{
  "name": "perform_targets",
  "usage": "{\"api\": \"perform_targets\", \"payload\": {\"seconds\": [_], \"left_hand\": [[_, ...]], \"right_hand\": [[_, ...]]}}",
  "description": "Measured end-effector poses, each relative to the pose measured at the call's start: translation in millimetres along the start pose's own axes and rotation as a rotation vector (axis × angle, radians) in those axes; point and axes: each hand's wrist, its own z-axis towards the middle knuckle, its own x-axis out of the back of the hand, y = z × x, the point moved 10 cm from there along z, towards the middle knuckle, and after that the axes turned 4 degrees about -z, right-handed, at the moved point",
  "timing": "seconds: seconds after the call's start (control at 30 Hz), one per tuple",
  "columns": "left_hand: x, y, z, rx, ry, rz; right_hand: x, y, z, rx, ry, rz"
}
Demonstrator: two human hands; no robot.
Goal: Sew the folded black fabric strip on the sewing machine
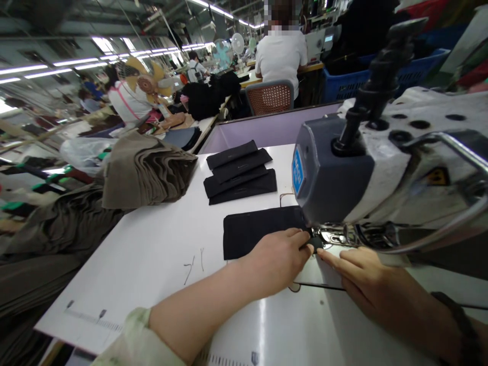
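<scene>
A black fabric piece (251, 231) lies flat on the white sewing table (160, 264), its right end under the head of a sewing machine (335, 168). My left hand (280, 256) rests on that piece, fingers bent together and pressing its edge beside the needle area. My right hand (366, 274) is just right of it, with the index finger stretched to the fabric's small corner and the other fingers spread over the machine bed. Behind the piece, several folded black fabric pieces (240, 173) lie overlapping.
A stack of grey-brown fabric (145, 170) sits at the table's left edge, with more hanging beside it. Ahead, a person in a white shirt (281, 58) sits on a chair (270, 97). Blue crates (345, 86) stand behind the machine.
</scene>
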Motion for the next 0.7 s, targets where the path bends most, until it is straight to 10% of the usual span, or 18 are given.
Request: {"api": "perform_targets", "payload": {"seconds": [0.7], "left_hand": [[-1.4, -25, 8, 0.078, 0.11, 0.011]], "right_hand": [[-9, 1, -7, 0.029, 0.022, -0.068]]}}
